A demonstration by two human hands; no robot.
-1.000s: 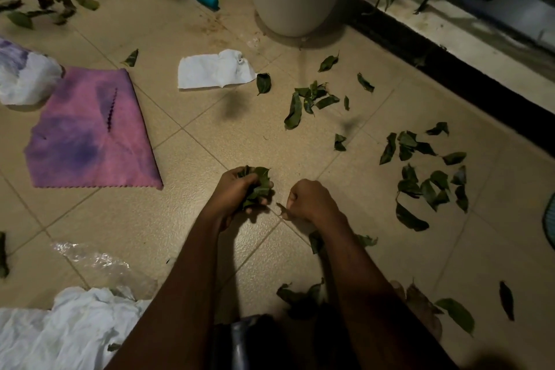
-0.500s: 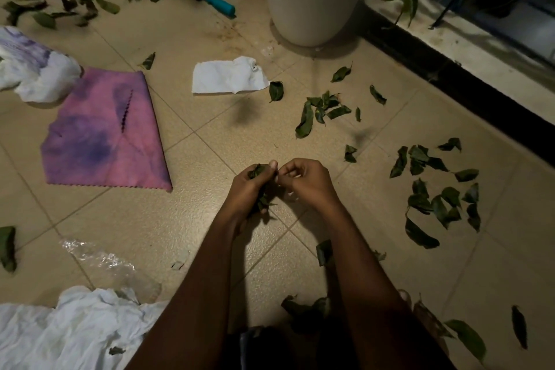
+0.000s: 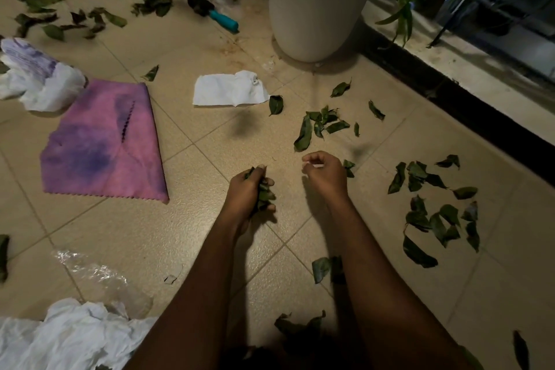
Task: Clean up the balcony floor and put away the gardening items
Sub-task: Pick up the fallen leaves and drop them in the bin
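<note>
left hand (image 3: 247,189) fisted on leaves (image 3: 265,195) | right hand (image 3: 322,173) curled, empty | both forearms extended

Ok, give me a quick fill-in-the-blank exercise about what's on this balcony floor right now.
1. The bunch of leaves is gripped by the ___ hand.
2. The pink cloth lies flat on the tiled ___.
3. The blue-handled trowel lies just left of the big white ___.
Missing words: left; floor; pot.
</note>
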